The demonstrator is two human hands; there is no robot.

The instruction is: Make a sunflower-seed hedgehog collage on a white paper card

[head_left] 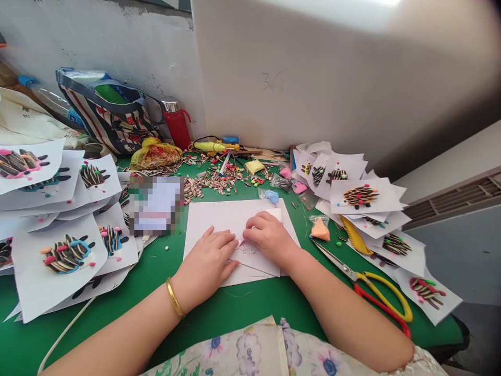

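White paper sheets point(199, 222) lie on the green table in front of me. My left hand point(209, 263) rests on them with its fingers spread, a gold bracelet on that wrist. My right hand point(270, 237) bends over a small drawing point(248, 247) of a hedgehog-like shape, fingers pressed together. A bit of pink shows at its fingertips on the drawing; the rest of what the fingers hold is hidden. Under and behind the right hand, a small white piece sits on the paper.
Seed-decorated cards are stacked at left point(58, 282) and right point(360, 196). Scissors point(364, 277) lie beside my right forearm. Loose sunflower seeds point(211, 180), clay packets point(321, 228), a red bottle point(178, 125), a striped bag point(113, 120) and a blurred rectangular object point(156, 205) are beyond.
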